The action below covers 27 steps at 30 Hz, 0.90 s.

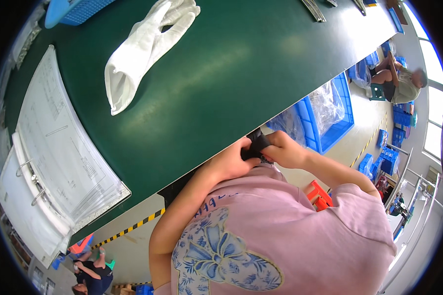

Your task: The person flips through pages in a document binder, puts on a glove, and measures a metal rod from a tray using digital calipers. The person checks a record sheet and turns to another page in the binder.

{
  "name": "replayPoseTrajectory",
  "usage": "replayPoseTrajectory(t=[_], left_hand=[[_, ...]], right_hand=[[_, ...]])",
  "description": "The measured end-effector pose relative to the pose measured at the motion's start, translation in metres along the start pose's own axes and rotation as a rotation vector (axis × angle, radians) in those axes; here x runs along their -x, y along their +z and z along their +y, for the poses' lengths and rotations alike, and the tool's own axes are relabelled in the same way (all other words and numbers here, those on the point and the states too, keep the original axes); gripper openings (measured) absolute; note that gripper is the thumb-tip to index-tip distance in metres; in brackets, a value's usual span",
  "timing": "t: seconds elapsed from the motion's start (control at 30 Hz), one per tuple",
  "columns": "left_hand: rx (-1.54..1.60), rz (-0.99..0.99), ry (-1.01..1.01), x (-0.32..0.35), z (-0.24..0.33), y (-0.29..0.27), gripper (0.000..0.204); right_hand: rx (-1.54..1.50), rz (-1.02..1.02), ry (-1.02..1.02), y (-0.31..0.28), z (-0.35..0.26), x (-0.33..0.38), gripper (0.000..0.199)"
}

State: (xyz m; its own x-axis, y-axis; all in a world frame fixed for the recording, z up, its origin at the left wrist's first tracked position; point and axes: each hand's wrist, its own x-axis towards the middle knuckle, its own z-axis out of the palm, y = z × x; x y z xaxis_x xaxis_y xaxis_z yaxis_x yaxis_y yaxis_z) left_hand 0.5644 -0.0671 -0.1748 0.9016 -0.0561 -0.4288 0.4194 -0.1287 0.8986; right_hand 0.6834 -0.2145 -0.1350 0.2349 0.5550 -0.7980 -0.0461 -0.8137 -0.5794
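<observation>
Left hand (235, 158) and right hand (286, 151) both closed, pinching a black strap (259, 143) at the table's (206, 93) near edge. White glove (139, 54) lying on table; open binder (64, 142) at table's left end.

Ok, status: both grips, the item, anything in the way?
Left grip and right grip on a black item, kind unclear. Item at near edge of green table. White glove lies apart; no obstruction visible.
</observation>
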Motion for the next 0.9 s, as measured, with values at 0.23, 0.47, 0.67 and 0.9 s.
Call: replayPoseTrajectory(t=[0.23,0.47,0.67,0.9], left_hand=[[-0.131,-0.061,0.071,-0.009,0.011,0.012,0.025],[-0.161,-0.048,0.060,-0.004,0.002,0.014,0.027],[-0.204,-0.080,-0.010,-0.006,0.001,0.009,0.027],[-0.081,-0.122,-0.077,-0.005,0.011,0.001,0.029]], right_hand=[[-0.132,0.212,-0.022,-0.005,0.020,0.047,0.013],[0.052,0.228,-0.168,-0.004,0.039,0.034,0.025],[0.287,-0.011,-0.262,0.004,0.040,0.012,0.046],[0.113,-0.038,-0.150,0.003,0.036,0.007,0.041]])
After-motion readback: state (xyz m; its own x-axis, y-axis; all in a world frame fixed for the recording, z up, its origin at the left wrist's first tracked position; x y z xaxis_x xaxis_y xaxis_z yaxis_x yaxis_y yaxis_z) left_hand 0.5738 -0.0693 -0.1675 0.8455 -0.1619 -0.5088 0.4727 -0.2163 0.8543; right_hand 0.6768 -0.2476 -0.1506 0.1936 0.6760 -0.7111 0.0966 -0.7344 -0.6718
